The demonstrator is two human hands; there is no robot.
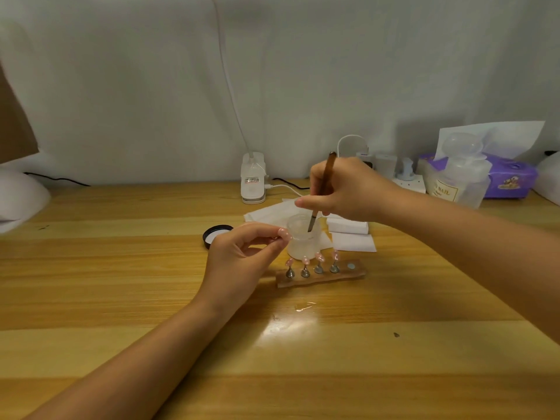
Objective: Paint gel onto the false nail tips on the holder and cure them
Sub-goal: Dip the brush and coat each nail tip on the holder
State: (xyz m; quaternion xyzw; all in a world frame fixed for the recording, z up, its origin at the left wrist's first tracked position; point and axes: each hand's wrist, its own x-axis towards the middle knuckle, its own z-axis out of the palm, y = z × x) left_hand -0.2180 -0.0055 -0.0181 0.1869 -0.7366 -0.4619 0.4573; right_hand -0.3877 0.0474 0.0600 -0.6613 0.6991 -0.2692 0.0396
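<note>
Lid (pixel 217 233), black, lies flat left of centre. Left hand (pixel 242 262) pinches one nail tip (pixel 284 233) on its stand. Frosted cup (pixel 300 241) behind wooden holder (pixel 321 273); four pink tips upright there, rightmost magnet bare. Right hand (pixel 345 192) grips brush (pixel 321 192), bristles inside cup.

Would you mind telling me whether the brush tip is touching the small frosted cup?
Cannot tell. In the head view the brush, held by the right hand, dips inside the frosted cup, but the translucent wall blurs whether the tip meets the cup.
</note>
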